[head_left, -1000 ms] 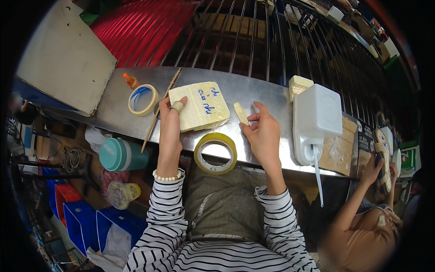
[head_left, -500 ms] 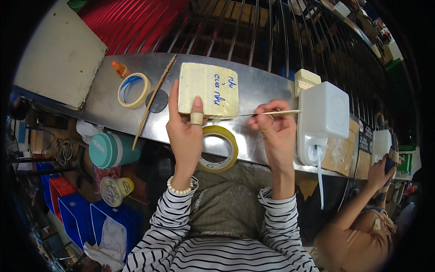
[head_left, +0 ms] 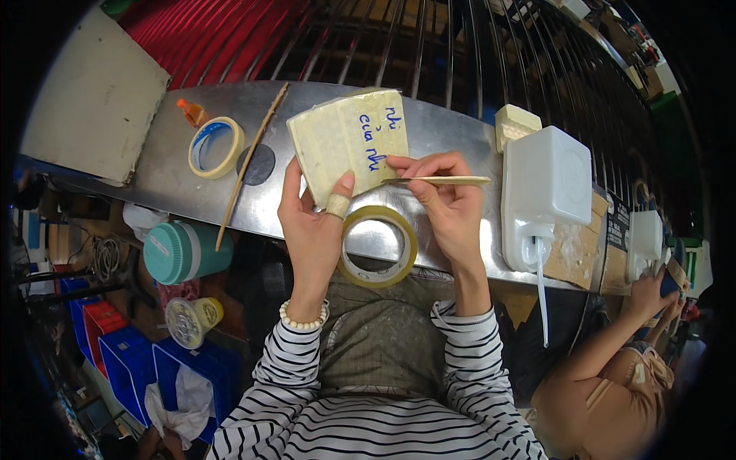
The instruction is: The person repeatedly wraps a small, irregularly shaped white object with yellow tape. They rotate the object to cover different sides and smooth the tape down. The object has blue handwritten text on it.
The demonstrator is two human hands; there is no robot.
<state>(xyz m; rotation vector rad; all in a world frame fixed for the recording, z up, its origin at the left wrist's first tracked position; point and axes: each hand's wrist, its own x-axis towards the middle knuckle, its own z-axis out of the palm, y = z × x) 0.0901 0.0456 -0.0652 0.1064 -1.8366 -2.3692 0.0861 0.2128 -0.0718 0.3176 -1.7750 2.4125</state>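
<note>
My left hand (head_left: 313, 234) grips a square, tape-covered pale yellow block (head_left: 337, 142) by its lower left corner. Its thumb, wrapped in a beige band, lies over the front, which has blue handwriting. Between the fingertips of my right hand (head_left: 454, 218) is a slim tool (head_left: 464, 181) with a pale handle and a thin dark tip. That tip reaches the block's lower right edge; whether it touches is too fine to tell. Just below the block, at the table's near edge, is a roll of clear yellowish tape (head_left: 411, 249).
On the metal table (head_left: 452, 126) are a masking tape roll (head_left: 236, 157), a thin stick (head_left: 247, 176), a dark disc (head_left: 261, 165) and an orange-capped bottle (head_left: 192, 113). Rightward stand a white pump bottle (head_left: 548, 180) and a pale block (head_left: 515, 126). Another person (head_left: 606, 399) works at right.
The block has tilted, its left side dropping. My right hand has moved left toward it, bringing the tool's tip to its lower right edge.
</note>
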